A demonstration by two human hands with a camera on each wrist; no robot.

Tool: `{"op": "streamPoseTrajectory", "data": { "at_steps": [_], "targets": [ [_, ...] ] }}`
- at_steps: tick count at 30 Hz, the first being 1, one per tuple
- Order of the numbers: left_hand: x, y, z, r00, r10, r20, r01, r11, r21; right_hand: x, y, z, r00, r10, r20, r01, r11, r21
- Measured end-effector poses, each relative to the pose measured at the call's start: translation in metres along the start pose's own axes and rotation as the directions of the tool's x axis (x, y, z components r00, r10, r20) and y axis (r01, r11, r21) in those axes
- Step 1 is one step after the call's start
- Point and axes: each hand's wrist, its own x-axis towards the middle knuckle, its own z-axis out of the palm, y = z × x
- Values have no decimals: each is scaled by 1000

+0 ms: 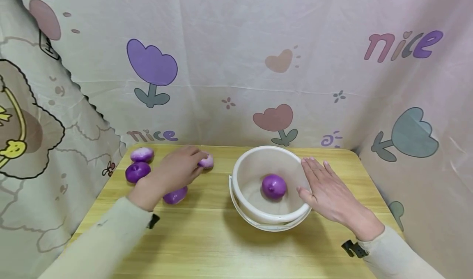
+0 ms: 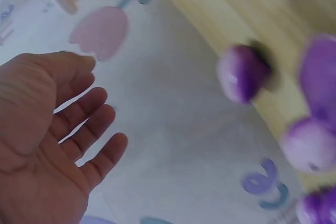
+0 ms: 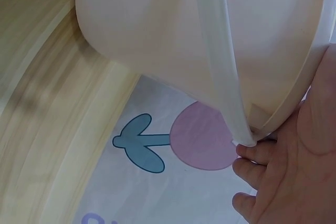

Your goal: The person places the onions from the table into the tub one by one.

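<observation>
My left hand [image 1: 177,168] is over the left part of the table, its fingertips overlapping a pale purple onion [image 1: 207,161] in the head view. In the left wrist view, the left hand [image 2: 63,119] has loosely bent fingers with nothing between them. A white bucket [image 1: 240,197] stands upright right of the middle, with one purple onion [image 1: 274,186] on its bottom. My right hand [image 1: 329,188] rests at the bucket's right rim, fingers extended. From the right wrist, the right hand [image 3: 289,171] appears at the rim, close to where the handle [image 3: 220,56] joins.
Two more purple onions [image 1: 137,172] sit at the table's far left, and another onion [image 1: 175,195] lies below the left hand. A patterned cloth [image 1: 221,65] hangs behind the wooden table [image 1: 207,246]. The bucket's handle hangs down on its near side.
</observation>
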Motion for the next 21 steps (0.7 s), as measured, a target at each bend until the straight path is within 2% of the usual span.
{"op": "streamPoseTrajectory", "data": {
  "at_steps": [4, 8, 12, 15, 18, 21],
  "targets": [
    [-30, -19, 4, 998, 1, 56, -6, 996, 85, 2, 0, 0, 1000, 3, 10, -3, 1000, 10],
    [-46, -28, 10, 994, 80, 80, -95, 974, 207, 2, 1, 0, 1000, 11, 16, -11, 1000, 12],
    [-48, -30, 19, 970, 201, 141, -238, 909, 342, 1, 2, -1, 1000, 12, 15, -12, 1000, 8],
    [-47, -30, 29, 946, 254, 202, -318, 850, 420, 1, 2, -1, 1000, 11, 14, -11, 1000, 10],
    [-47, -32, 39, 930, 259, 262, -357, 807, 470, 2, 1, 0, 1000, 11, 13, -11, 1000, 17],
    [-47, -35, 43, 922, 242, 301, -370, 777, 509, 3, 0, 0, 1000, 8, 14, -8, 1000, 21]
  ]
}}
